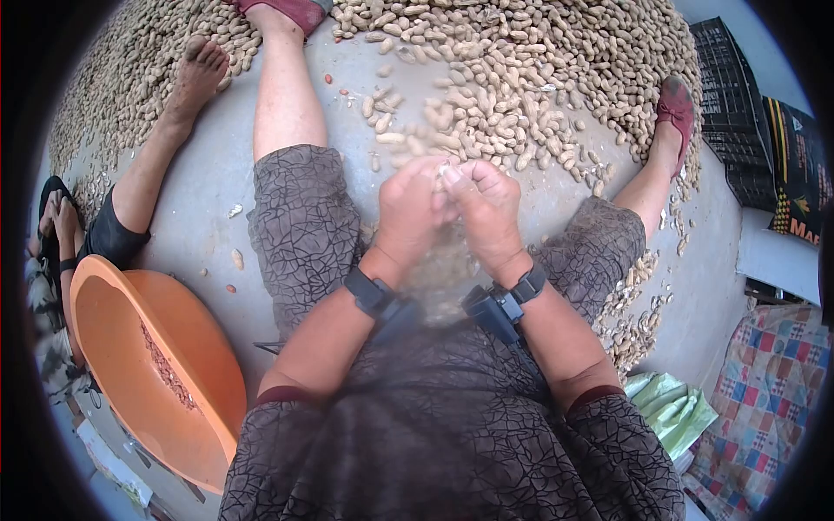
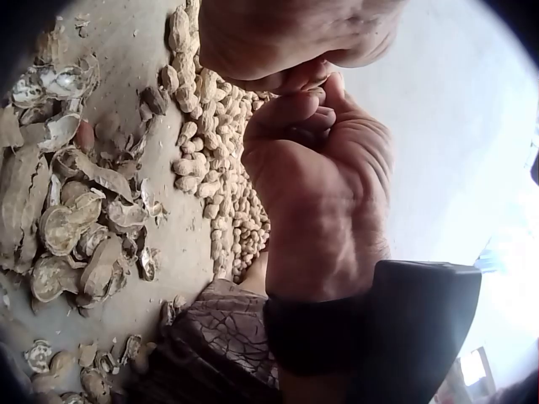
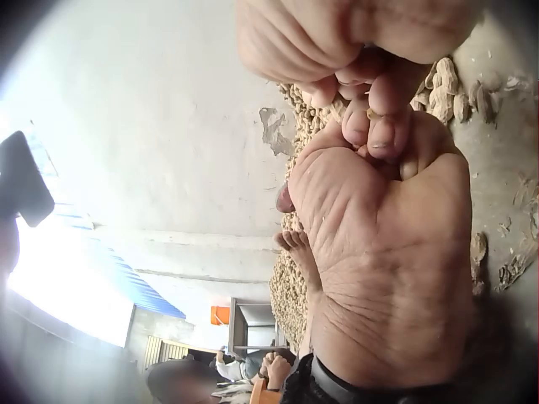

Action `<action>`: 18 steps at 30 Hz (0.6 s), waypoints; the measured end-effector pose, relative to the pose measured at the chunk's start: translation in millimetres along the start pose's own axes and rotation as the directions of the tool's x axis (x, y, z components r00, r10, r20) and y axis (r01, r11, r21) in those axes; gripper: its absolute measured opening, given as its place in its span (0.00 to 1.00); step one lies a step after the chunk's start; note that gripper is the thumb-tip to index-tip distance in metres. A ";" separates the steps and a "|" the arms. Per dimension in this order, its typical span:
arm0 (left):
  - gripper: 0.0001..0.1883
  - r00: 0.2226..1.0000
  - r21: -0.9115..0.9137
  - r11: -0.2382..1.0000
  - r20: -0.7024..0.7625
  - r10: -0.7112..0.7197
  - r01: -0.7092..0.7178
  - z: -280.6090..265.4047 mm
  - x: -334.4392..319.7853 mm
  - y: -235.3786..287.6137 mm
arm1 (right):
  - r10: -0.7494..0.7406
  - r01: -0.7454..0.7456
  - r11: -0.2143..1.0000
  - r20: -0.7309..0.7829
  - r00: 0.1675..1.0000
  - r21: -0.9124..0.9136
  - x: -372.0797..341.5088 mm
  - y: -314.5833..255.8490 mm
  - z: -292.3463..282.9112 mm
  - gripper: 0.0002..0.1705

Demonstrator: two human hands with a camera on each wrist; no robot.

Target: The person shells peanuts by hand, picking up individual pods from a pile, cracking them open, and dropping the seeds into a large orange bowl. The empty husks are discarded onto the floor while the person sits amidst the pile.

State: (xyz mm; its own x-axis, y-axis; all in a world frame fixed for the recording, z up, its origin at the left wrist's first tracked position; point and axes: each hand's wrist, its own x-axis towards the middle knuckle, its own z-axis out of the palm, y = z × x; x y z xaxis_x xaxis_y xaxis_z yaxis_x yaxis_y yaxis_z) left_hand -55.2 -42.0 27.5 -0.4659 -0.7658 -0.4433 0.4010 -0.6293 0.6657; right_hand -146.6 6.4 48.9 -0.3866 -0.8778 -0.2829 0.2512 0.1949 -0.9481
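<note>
In front of the lap, my left hand (image 1: 407,208) and right hand (image 1: 492,213) meet at the fingertips. Both pinch a small peanut (image 1: 446,167), mostly hidden by the fingers. The left wrist view shows the curled fingers of the right hand (image 2: 324,181) tight against the left hand (image 2: 295,38). From the other side, in the right wrist view, thumb and fingertips press together around the peanut. Beyond the hands spreads a large heap of unshelled peanuts (image 1: 530,78). Broken peanut shells (image 2: 80,223) lie on the floor below the hands.
An orange basin (image 1: 204,321) stands at the left with reddish peanut kernels (image 1: 165,365) inside. Another person's bare foot (image 1: 195,78) rests by the heap. At the right are black printed sacks (image 1: 734,113), a green sack (image 1: 673,412) and a checked cloth (image 1: 769,382).
</note>
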 end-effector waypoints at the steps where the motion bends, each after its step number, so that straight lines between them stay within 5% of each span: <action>1: 0.12 1.000 0.000 1.000 0.000 0.000 0.000 -0.1 -0.1 0.7 | 0.000 0.000 1.000 0.000 1.000 0.000 -0.5 0.4 1.0 0.10; 10: 0.11 1.000 0.091 0.996 0.016 -0.027 0.025 -5.1 1.4 1.9 | -0.046 0.045 0.998 -0.015 0.999 -0.054 0.1 0.8 2.9 0.08; 12: 0.13 0.946 0.440 0.838 0.188 0.266 -0.323 -3.3 1.0 1.7 | -0.045 0.055 0.994 -0.101 0.994 0.092 2.5 1.2 3.3 0.10; 15: 0.13 0.907 0.530 0.736 0.280 0.316 -0.420 -5.9 1.9 0.7 | -0.009 0.018 0.995 -0.087 0.996 0.095 3.6 6.7 -2.4 0.11; 18: 0.13 0.945 0.528 0.784 0.200 0.259 -0.326 -4.9 0.1 1.6 | 0.033 -0.028 0.997 -0.066 0.997 0.072 3.8 8.1 -3.5 0.11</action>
State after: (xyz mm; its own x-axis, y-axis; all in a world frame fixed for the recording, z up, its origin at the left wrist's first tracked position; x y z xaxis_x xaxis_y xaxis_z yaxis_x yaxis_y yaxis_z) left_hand -50.8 -43.8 25.6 -0.4943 -0.8600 -0.1266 0.0497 -0.1734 0.9836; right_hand -149.1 6.1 39.7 -0.4357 -0.8402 -0.3228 0.3251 0.1875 -0.9269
